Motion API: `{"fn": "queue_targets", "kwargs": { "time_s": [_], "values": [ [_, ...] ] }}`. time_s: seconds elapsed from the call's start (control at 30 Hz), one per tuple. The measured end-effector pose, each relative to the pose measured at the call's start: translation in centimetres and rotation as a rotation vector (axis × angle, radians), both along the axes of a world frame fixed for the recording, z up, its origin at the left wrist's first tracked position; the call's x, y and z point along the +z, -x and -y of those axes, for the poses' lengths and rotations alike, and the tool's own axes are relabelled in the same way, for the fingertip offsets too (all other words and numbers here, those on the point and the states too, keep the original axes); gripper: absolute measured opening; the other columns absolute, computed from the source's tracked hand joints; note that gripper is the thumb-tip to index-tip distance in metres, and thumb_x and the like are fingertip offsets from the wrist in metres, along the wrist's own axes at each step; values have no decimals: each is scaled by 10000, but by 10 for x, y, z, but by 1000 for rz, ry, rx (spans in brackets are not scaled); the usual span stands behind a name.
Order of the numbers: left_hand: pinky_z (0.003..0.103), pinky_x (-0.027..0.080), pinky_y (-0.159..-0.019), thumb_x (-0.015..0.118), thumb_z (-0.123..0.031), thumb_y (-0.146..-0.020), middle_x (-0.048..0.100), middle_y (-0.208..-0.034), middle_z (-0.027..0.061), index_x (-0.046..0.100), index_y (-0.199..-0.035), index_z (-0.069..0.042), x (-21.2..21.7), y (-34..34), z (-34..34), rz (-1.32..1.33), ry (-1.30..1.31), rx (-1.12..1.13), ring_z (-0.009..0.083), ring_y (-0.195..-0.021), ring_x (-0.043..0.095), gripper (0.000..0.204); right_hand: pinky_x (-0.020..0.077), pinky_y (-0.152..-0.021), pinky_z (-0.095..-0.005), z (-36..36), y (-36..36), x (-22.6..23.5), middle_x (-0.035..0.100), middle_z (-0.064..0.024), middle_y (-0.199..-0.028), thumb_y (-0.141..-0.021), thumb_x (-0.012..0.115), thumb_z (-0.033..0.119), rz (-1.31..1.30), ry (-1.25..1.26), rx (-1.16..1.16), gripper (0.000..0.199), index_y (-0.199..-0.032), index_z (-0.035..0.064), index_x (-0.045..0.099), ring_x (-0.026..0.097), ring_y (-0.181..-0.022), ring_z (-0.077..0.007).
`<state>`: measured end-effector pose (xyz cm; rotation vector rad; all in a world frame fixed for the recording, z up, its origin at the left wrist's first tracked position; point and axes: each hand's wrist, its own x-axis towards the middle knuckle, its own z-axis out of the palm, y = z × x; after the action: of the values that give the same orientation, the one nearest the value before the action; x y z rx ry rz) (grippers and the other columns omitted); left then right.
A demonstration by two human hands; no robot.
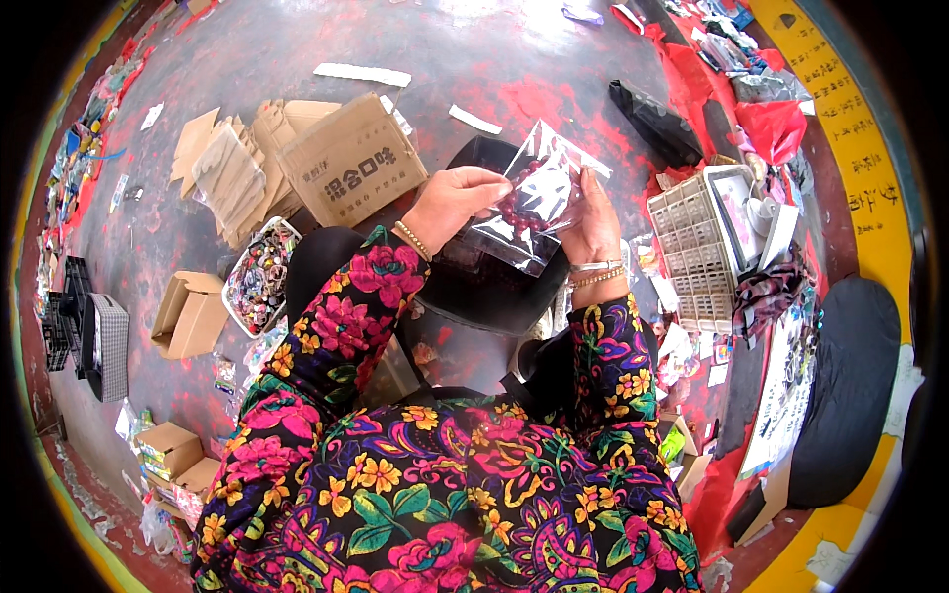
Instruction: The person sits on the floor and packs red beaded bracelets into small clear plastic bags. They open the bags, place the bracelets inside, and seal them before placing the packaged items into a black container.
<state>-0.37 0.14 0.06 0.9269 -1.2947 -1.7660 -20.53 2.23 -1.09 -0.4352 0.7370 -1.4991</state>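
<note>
Just above and right of the frame's middle, a clear bag (545, 203) with dark red beads (516, 211) lies between the hands. The left hand (453, 205) pinches its left side; the right hand (595, 225) grips its right edge, above a black tub (473, 308).

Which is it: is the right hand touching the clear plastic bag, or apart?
Touching: the head view shows the right hand gripping the clear plastic bag at its right side.
</note>
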Motion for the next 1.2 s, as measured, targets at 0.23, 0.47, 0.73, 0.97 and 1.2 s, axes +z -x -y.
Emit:
{"fn": "queue_targets", "kwargs": {
  "time_s": [0.23, 0.47, 0.73, 0.97, 1.2],
  "values": [
    [203, 436, -665, 584, -169, -867, 639, -839, 29, 639, -970, 26, -11, 1, 4, -44, 9, -5, 66, -731, 547, 228, 520, -734, -331, 1, -1, 2, 612, -63, -1025, -924, 502, 246, -16, 7, -46, 286, -1056, -2, 557, 586, -921, -172],
    [196, 432, -660, 571, -141, -871, 637, -816, 32, 636, -935, 30, -12, -2, 4, -86, 41, 29, 67, -723, 556, 195, 536, -665, -355, -2, -5, 4, 618, -38, -966, -921, 507, 241, -9, 17, -52, 247, -1024, 24, 568, 590, -854, -159],
    [207, 452, -679, 575, -148, -875, 625, -854, 17, 619, -996, -2, -8, -3, 2, -125, 14, 15, 72, -757, 574, 195, 534, -693, -355, 2, -6, 3, 622, -53, -960, -911, 525, 250, 25, -7, -73, 261, -1012, 16, 580, 592, -845, -160],
    [216, 476, -721, 544, -181, -905, 615, -917, 11, 594, -1035, -35, -1, 4, -2, -190, -181, -87, 79, -829, 589, 202, 521, -737, -339, -3, -8, 3, 607, -88, -999, -924, 489, 272, -13, 5, 59, 350, -1101, -26, 540, 593, -860, -194],
    [239, 484, -715, 523, -130, -908, 622, -876, 57, 591, -1002, 36, -13, 1, 4, -355, -227, -12, 129, -815, 601, 202, 499, -809, -361, -6, -16, 10, 589, -124, -1093, -912, 514, 307, -3, 84, 172, 386, -1143, -3, 505, 576, -1007, -230]
  ]
}}
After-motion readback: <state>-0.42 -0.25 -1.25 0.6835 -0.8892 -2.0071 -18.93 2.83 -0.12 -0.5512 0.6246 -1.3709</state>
